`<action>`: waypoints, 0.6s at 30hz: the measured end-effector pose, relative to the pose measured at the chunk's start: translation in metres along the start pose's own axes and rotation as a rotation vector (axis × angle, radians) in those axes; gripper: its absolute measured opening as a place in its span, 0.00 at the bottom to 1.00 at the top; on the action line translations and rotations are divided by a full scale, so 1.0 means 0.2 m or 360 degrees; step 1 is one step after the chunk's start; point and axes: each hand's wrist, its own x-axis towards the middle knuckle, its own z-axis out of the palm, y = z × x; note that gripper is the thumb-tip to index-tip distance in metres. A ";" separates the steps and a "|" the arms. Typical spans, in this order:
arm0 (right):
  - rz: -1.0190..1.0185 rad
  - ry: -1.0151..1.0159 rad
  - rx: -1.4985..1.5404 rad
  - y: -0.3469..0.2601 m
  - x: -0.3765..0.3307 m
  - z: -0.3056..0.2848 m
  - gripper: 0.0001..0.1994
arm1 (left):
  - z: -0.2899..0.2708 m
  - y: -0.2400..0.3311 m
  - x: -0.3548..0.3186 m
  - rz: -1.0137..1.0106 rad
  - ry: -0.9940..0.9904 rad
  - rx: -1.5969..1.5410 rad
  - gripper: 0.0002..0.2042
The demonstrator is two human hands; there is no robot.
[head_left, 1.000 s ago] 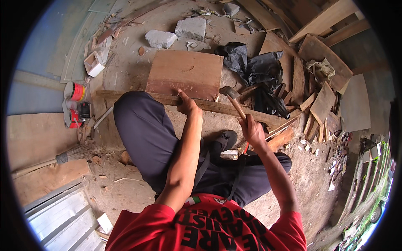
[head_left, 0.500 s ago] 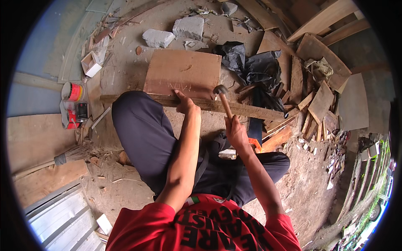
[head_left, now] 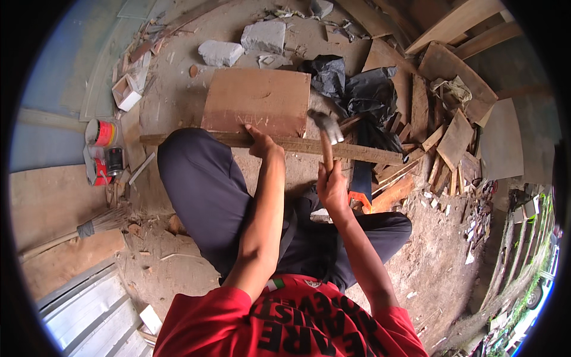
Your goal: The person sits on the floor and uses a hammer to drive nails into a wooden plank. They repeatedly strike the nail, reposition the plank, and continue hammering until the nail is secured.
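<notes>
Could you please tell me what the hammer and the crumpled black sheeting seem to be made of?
The hammer handle looks like wood, brown and matte; the blurred hammer head is probably metal, being grey with a bright glint. The black sheeting seems thin plastic, given its glossy folds.

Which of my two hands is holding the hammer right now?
The right hand: it grips the wooden-handled hammer. The left hand holds no tool; it is at the long plank, with a finger reaching over the brown board.
</notes>
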 end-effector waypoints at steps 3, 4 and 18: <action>0.0143 -0.0249 -0.0246 0.07 0.07 -0.01 0.14 | 0.04 -0.01 -0.01 0.0020 0.0039 0.0035 0.50; 0.0132 -0.0283 -0.0264 0.08 0.09 -0.01 0.15 | 0.06 0.00 -0.02 0.0028 0.0082 0.0074 0.49; 0.0191 -0.0120 -0.0040 -0.16 0.06 -0.11 0.13 | -0.02 -0.02 -0.01 0.0061 0.0043 0.0021 0.46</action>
